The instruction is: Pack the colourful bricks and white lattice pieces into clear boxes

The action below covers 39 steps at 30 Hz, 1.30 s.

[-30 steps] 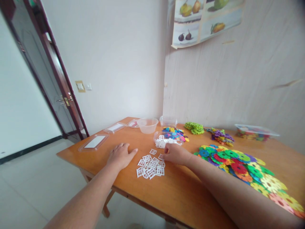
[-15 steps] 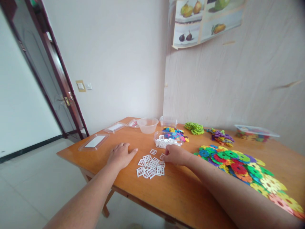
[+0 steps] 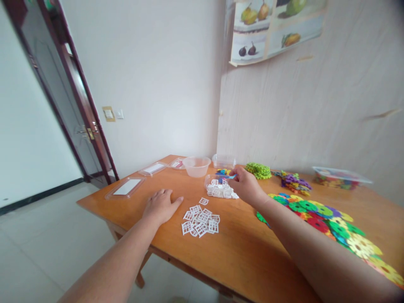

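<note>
My left hand (image 3: 162,206) lies flat on the wooden table, fingers spread and holding nothing. Beside it is a loose pile of white window-shaped plastic pieces (image 3: 200,221), with one piece (image 3: 203,201) just behind the pile. My right hand (image 3: 246,185) is over the right edge of a clear plastic box (image 3: 208,180) of similar white pieces (image 3: 221,190). Its thumb and fingers are pinched together, and what they hold, if anything, is hidden. A blue sliver shows at the fingertips; I cannot tell whether it is gripped or lies behind.
Colourful flower-shaped discs (image 3: 334,219) cover the table's right side. At the back stand a translucent bowl (image 3: 196,167), another clear box (image 3: 223,160), a green pile (image 3: 258,170), purple pieces (image 3: 295,183) and a lidded box (image 3: 341,176). Clear lids (image 3: 126,187) lie at left.
My right hand has moved from the pile's right edge, back and right to the box. The white piece that was under its fingers is gone from the table. My left hand stays put.
</note>
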Each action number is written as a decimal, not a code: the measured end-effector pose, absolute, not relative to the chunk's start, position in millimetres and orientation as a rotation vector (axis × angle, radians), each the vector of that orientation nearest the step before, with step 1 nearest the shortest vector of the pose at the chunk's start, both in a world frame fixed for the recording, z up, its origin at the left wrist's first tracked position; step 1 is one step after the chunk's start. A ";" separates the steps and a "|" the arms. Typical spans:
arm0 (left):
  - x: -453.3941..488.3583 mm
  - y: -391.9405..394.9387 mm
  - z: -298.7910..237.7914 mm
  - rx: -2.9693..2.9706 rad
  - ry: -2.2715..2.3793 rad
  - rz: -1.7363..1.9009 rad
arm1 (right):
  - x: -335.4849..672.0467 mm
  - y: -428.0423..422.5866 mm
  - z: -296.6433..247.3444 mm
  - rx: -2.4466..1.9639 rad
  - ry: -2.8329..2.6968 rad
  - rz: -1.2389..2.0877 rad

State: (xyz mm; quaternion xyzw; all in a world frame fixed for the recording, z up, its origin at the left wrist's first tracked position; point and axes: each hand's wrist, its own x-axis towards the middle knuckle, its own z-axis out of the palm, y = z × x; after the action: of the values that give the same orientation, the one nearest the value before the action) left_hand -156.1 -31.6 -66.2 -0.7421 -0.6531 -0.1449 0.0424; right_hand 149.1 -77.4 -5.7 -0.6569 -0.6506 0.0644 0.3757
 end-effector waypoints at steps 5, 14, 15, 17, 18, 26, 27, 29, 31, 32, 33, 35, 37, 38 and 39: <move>-156.2 -31.5 -66.3 -2.272 -2.002 -0.445 | 138.8 -89.9 -18.2 -1.499 -2.022 0.119; -156.6 -31.8 -67.0 -2.268 -1.988 -0.438 | 111.3 -95.3 -34.7 -1.637 -2.465 0.054; -156.5 -31.9 -66.8 -2.265 -1.989 -0.442 | 111.2 -94.9 -33.7 -1.650 -2.479 0.057; -156.1 -32.4 -66.1 -2.263 -2.000 -0.448 | 112.0 -95.2 -30.9 -1.694 -2.494 0.059; -155.8 -32.9 -65.5 -2.265 -2.008 -0.449 | 112.9 -95.7 -29.1 -1.722 -2.490 0.057; -154.8 -34.4 -63.4 -2.276 -2.015 -0.440 | 131.4 -94.5 -21.2 -1.908 -2.317 0.088; -155.0 -34.0 -64.1 -2.275 -2.009 -0.441 | 133.0 -93.6 -22.5 -1.926 -2.291 0.112; -155.7 -33.1 -65.5 -2.272 -2.004 -0.445 | 134.8 -91.6 -26.3 -1.947 -2.254 0.181; -156.3 -32.4 -66.5 -2.271 -1.997 -0.450 | 135.1 -89.5 -30.2 -1.944 -2.235 0.270; -156.5 -32.1 -66.8 -2.271 -1.989 -0.455 | 134.9 -88.5 -31.8 -1.938 -2.227 0.317; -156.7 -31.9 -67.0 -2.273 -1.981 -0.457 | 134.6 -87.8 -32.8 -1.934 -2.218 0.364; -157.0 -31.6 -67.1 -2.271 -1.980 -0.452 | 133.8 -87.4 -33.3 -1.932 -2.190 0.448; -157.3 -31.2 -67.2 -2.270 -1.991 -0.446 | 133.0 -88.8 -32.1 -1.936 -2.155 0.509; -157.5 -31.0 -67.4 -2.269 -1.995 -0.446 | 132.7 -89.9 -31.1 -1.936 -2.137 0.529; -157.6 -30.8 -67.5 -2.268 -1.997 -0.447 | 132.5 -91.2 -29.9 -1.933 -2.121 0.543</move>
State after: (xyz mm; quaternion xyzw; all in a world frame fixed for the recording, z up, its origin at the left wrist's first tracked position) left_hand -157.6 -30.8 -67.5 -0.7417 -0.6531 -0.1463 0.0436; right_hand 132.5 -91.2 -29.9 -0.6576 -0.7219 0.1849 0.1102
